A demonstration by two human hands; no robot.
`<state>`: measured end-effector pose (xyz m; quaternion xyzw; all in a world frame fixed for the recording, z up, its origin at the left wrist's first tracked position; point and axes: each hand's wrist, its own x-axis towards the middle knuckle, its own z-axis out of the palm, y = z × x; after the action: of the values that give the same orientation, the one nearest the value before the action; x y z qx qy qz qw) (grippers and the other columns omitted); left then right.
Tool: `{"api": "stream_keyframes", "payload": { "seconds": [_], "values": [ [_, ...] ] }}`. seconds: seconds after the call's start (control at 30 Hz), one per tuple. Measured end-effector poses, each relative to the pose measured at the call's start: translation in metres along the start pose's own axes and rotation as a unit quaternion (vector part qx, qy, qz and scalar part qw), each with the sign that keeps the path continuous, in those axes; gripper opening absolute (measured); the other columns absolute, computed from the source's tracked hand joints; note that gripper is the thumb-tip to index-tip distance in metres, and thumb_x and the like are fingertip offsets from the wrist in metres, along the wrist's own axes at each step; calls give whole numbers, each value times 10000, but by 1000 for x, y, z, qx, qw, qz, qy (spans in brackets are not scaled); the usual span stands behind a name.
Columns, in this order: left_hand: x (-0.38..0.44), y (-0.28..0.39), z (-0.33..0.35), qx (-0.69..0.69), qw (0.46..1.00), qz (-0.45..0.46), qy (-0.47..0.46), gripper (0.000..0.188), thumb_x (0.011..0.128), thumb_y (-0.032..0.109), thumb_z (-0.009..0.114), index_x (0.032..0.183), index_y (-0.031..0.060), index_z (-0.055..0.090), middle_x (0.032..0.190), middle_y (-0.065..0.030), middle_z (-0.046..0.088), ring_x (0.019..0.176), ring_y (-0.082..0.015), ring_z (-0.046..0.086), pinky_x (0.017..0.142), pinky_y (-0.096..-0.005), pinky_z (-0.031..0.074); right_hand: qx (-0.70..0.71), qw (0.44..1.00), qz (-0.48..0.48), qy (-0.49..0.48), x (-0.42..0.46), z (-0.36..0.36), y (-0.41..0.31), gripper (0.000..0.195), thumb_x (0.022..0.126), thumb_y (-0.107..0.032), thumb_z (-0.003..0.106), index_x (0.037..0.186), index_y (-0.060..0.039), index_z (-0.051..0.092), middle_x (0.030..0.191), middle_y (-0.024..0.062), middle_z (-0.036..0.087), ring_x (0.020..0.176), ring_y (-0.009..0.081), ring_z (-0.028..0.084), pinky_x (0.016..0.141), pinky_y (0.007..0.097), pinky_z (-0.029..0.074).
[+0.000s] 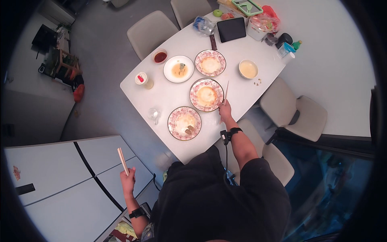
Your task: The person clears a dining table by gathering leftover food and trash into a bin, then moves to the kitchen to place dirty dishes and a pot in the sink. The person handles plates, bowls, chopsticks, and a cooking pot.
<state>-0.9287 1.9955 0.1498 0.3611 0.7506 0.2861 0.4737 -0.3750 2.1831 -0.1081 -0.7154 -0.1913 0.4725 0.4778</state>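
My left hand (128, 182), held out beyond the table's edge, grips a bundle of pale chopsticks (122, 160) pointing up and away. Over the table's right side, my right hand (225, 112) closes around a thin chopstick or pair (226, 90). Its fingers are at the rim of a red-patterned plate (194, 96) with orange sauce residue; whether they grip that rim I cannot tell. Nearer me lies a second patterned plate (173, 121) with brown food scraps. Behind is a third patterned plate (200, 57), beside a white plate (169, 68) with brown liquid and scraps.
On the white table (163, 96) stand a bowl of dark red sauce (160, 57), a lidded cup (144, 80), a glass jug (154, 115) and a bowl of pale liquid (248, 69). Crumbs (258, 82) lie nearby. A tablet (231, 29) and plastic bottle (204, 25) are farther back. Chairs (152, 33) flank the table.
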Motion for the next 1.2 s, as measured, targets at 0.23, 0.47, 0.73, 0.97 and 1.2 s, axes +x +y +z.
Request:
{"api": "stream_keyframes", "payload": {
  "seconds": [0.23, 0.47, 0.73, 0.97, 1.2],
  "values": [
    [5, 12, 19, 13, 1000, -12, 5, 471, 969, 255, 742, 607, 129, 469, 513, 57, 448, 420, -39, 380, 398, -231, 274, -205, 973, -84, 59, 12, -10, 8, 315, 931, -297, 730, 1007, -20, 601, 779, 127, 672, 652, 193, 638, 625, 358, 528],
    [12, 17, 35, 23, 1000, 6, 4, 480, 979, 243, 718, 599, 143, 443, 495, 59, 419, 384, -46, 359, 370, -238, 252, -73, 996, 27, -41, 14, -7, -5, 334, 908, -296, 740, 1106, -44, 646, 791, 34, 639, 597, 124, 564, 512, 306, 472],
    [5, 37, 48, 20, 999, -31, 20, 466, 974, 228, 729, 605, 131, 462, 504, 60, 428, 409, -41, 363, 388, -241, 245, 73, 993, 52, -72, 17, -6, -16, 325, 913, -191, 704, 1210, -62, 667, 788, -12, 625, 556, 79, 508, 436, 265, 395],
    [-4, 27, 47, -1, 999, -41, 35, 455, 975, 222, 728, 611, 128, 472, 514, 62, 438, 413, -36, 364, 388, -236, 244, 97, 993, 31, -52, 9, -20, -51, 249, 921, -107, 676, 1163, -62, 646, 742, -21, 586, 482, 61, 441, 393, 249, 334],
    [-5, 30, 49, -3, 998, -53, 45, 456, 972, 220, 733, 607, 123, 477, 515, 57, 447, 415, -40, 374, 393, -235, 264, 125, 991, -15, -38, 69, -2, -98, 182, 913, -93, 666, 1087, -51, 636, 725, -10, 573, 469, 76, 440, 399, 252, 345]
  ]
}}
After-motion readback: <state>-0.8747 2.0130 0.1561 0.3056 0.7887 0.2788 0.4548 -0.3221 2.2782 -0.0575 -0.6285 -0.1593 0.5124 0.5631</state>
